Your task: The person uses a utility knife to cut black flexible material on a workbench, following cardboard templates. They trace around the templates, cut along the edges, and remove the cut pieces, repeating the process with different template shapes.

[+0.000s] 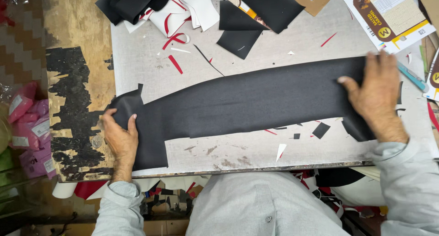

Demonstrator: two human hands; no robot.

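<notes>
Left hand: the left hand (120, 137) lies flat on the left end of the long black sheet (247, 103), with its fingers (132, 122) close together and the thumb out to the side; it presses down and grips nothing
Right hand: the right hand (376, 92) lies flat on the right end of the same sheet, with its fingers (383, 62) spread a little and the thumb pointing left; it holds nothing
Black sheet: it lies flat across the grey desk (283, 48), long from left to right, with a wider part at the left end near the desk edge
Desk top: small red and black scraps (175, 64) lie on it above and below the sheet
Pile at the back: black, white and red cut pieces (183, 7) lie heaped at the far edge, well apart from the hands
Right side: a flat printed box (388, 16) lies near the far right corner, and a light blue tool (411, 76) lies just beside the right hand
Left of the desk: pink packets (27, 126) lie low down
</notes>
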